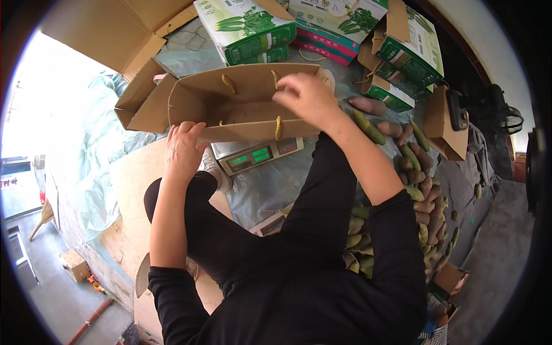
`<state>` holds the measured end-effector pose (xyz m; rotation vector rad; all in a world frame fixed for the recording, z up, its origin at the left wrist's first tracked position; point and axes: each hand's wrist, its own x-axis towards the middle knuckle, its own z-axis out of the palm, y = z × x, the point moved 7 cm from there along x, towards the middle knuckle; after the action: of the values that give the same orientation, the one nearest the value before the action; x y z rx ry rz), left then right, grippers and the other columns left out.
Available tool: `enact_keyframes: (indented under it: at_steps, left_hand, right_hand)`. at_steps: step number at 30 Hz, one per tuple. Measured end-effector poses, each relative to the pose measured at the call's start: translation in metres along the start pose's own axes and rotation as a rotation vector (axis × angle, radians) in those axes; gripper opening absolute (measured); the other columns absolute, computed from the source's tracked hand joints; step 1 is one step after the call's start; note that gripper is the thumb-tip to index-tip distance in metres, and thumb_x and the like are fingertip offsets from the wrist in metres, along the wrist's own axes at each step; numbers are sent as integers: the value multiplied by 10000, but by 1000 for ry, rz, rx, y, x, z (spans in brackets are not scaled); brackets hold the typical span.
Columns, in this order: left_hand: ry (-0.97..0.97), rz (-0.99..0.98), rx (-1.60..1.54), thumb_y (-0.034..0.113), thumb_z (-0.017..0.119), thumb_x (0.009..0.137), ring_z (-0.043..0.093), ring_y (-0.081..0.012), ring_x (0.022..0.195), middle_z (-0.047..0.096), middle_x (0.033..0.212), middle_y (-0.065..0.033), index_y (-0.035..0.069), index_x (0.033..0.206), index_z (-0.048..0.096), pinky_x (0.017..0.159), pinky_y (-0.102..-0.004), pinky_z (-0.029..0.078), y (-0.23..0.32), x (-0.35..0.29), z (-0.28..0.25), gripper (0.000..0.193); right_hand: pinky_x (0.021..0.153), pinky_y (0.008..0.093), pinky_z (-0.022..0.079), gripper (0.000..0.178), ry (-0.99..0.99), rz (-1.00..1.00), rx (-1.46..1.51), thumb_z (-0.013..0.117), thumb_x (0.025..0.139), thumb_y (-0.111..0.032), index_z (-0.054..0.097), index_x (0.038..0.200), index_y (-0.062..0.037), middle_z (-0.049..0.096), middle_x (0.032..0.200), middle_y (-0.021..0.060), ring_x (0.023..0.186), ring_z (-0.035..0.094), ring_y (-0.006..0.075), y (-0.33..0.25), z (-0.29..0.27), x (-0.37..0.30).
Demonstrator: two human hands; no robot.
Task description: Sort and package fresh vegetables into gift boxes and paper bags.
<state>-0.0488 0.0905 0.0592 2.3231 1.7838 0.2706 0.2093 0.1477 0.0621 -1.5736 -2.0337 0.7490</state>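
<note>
Upper-centre carton (247,132): cord handles (279,127) fitted, top apparently left to close. Left hand (185,142): fingers bent at carton edge; right hand (309,100): fingers curled; both grips indeterminate.

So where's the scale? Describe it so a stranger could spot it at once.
Find the long, open box with the left hand at its near edge. The scale shows just below that edge in the picture. Glowing green displays set it apart from the box and the brown cardboard sheet farther left.
</note>
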Motion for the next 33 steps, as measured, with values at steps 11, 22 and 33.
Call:
enact_keyframes:
  at_steps: [11,22,33]
  left_hand:
    - [-35,34,-3,85,705,690,543,-317,1009,594,1034,-124,56,1088,620,892,-406,413,14,9,15,408]
    - [-195,37,143,118,666,733,567,-288,939,612,908,-102,101,965,689,819,-403,464,19,17,33,234]
    - [-161,71,256,153,644,755,583,-273,896,603,859,-70,121,866,683,745,-403,499,32,18,44,121]
  right_hand:
    - [792,408,488,286,-280,41,178,642,752,-165,648,1034,-124,652,940,89,942,597,276,19,41,-13]
    - [771,339,472,169,25,-132,104,609,813,-175,662,936,-72,630,948,86,875,588,253,28,-18,-43]
    - [959,415,411,566,32,3,-255,609,796,-499,570,1188,-92,452,1335,135,1204,451,307,34,-22,-50]
